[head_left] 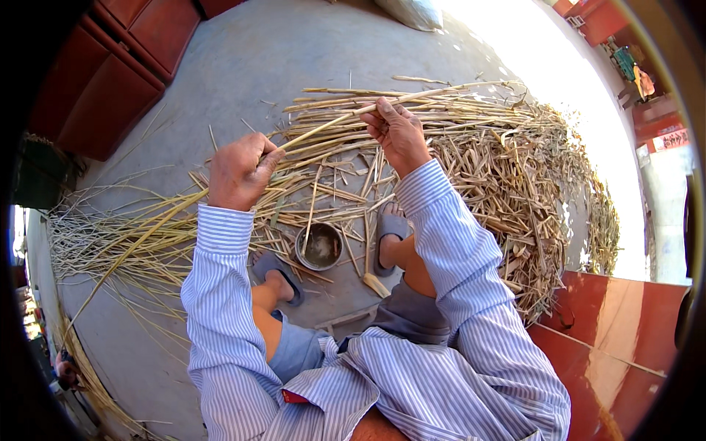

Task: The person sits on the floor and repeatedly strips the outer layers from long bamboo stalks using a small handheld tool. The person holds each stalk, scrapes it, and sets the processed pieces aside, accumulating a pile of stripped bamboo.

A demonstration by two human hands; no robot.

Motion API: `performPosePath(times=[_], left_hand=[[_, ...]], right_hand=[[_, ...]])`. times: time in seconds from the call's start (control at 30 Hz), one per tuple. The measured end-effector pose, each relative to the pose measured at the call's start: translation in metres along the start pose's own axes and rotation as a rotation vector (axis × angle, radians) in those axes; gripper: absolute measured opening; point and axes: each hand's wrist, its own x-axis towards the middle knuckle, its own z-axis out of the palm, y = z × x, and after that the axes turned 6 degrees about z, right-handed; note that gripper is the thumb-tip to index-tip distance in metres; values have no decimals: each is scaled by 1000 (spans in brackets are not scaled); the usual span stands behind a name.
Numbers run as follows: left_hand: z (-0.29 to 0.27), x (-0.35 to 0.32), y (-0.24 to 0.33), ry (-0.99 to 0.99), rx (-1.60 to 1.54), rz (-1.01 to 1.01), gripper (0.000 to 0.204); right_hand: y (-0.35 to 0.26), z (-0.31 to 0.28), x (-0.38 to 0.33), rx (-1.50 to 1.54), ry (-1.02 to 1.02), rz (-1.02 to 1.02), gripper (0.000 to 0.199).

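My left hand [237,170] is closed around a long pale reed stalk [323,126] that runs from lower left up to the right. My right hand [397,132] pinches the same stalk farther along, fingers closed on it. Both hands hover above a big heap of dry split stalks and husks [507,169] spread on the grey concrete floor [243,66]. Between my sandalled feet stands a small round metal bowl [320,246].
A bundle of thin long reeds [110,242] lies fanned out at the left. Dark red cabinets [110,73] stand at the upper left, and a red panel [618,331] lies at the lower right. A wooden tool handle [376,285] rests by my right foot.
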Motion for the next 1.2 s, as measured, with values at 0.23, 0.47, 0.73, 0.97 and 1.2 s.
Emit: performPosePath(times=[0.23, 0.47, 0.73, 0.97, 1.2], left_hand=[[-38, -17, -17, 15, 74, -3, 13], [-28, -14, -24, 47, 10, -20, 14], [-13, -10, -11, -6, -58, -89, 11], [-18, -19, -18, -63, -210, -211, 14], [-2, -15, -16, -33, -114, -142, 15]], right_hand=[[-24, -19, 13, 125, 222, -83, 15], [-3, 5, -9, 57, 117, 33, 17], [-11, 4, 5, 93, 144, -16, 14], [-25, -14, 1, 220, -53, 66, 14], [5, 26, -12, -55, -84, 138, 20]])
